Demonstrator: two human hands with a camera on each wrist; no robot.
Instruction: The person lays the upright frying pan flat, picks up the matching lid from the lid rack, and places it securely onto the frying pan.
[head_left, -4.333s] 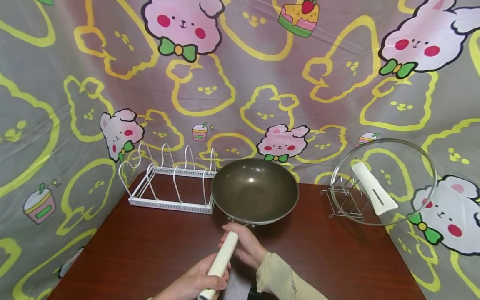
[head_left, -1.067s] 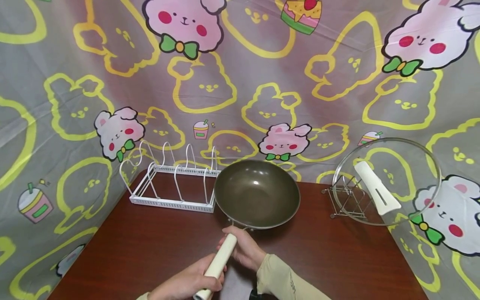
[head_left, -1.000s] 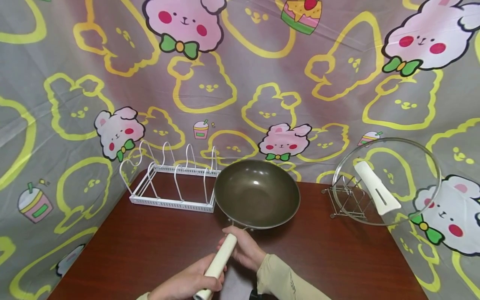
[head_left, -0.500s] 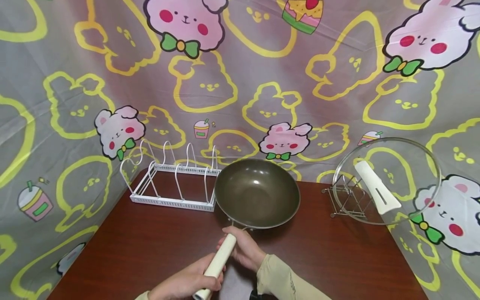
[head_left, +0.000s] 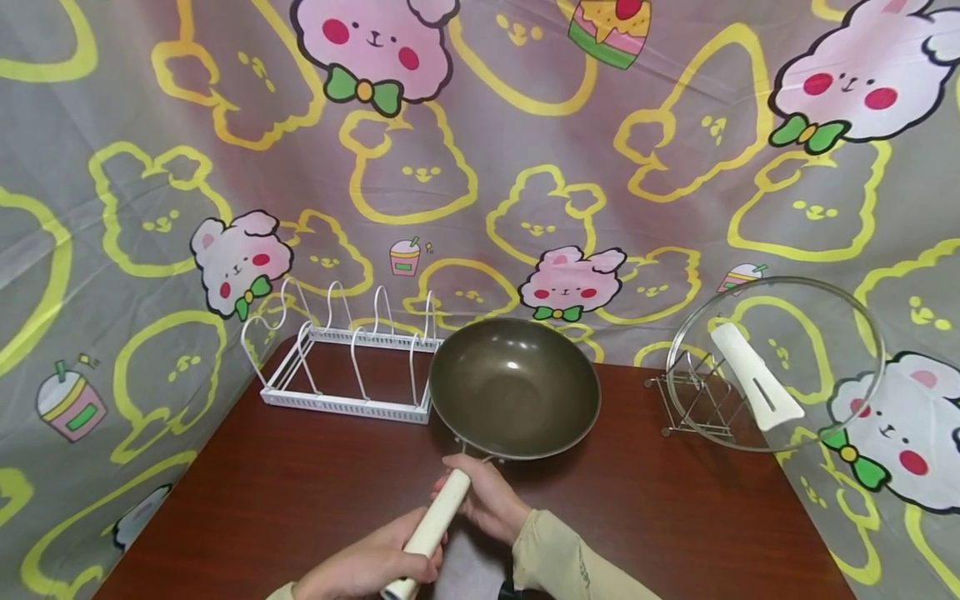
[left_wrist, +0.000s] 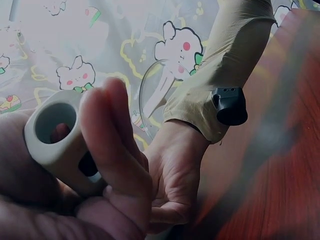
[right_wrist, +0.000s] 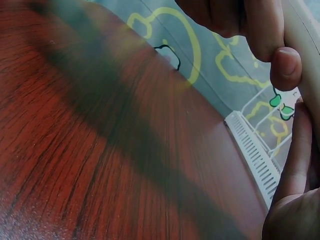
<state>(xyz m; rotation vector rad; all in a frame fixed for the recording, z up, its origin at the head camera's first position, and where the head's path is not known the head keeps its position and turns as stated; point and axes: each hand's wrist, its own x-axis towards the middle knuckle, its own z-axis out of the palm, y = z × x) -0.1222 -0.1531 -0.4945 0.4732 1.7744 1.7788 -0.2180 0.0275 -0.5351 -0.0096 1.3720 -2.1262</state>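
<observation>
A dark wok (head_left: 517,392) with a brown-grey inside and a cream handle (head_left: 438,521) is in the middle of the head view. My left hand (head_left: 375,558) grips the handle near its end, thumb over the top. Closer to the pan, my right hand (head_left: 487,496) holds the same handle, its fingers partly hidden underneath. In the left wrist view, the handle's hollow end (left_wrist: 56,122) shows among the curled left fingers, with the right hand (left_wrist: 175,170) beyond. The right wrist view catches the handle (right_wrist: 305,55) along its right edge.
Just left of the wok stands a white pan rack (head_left: 348,406) with upright wire loops. On the right, a glass lid (head_left: 870,367) with a white handle (head_left: 753,375) leans upright in a small wire stand (head_left: 693,396). Patterned cloth (head_left: 480,150) surrounds the brown table (head_left: 675,517).
Over the last few seconds the hands and handle end have shifted slightly down and left in the head view. Both hands keep their hold on the wok's handle; the lid and rack stay put.
</observation>
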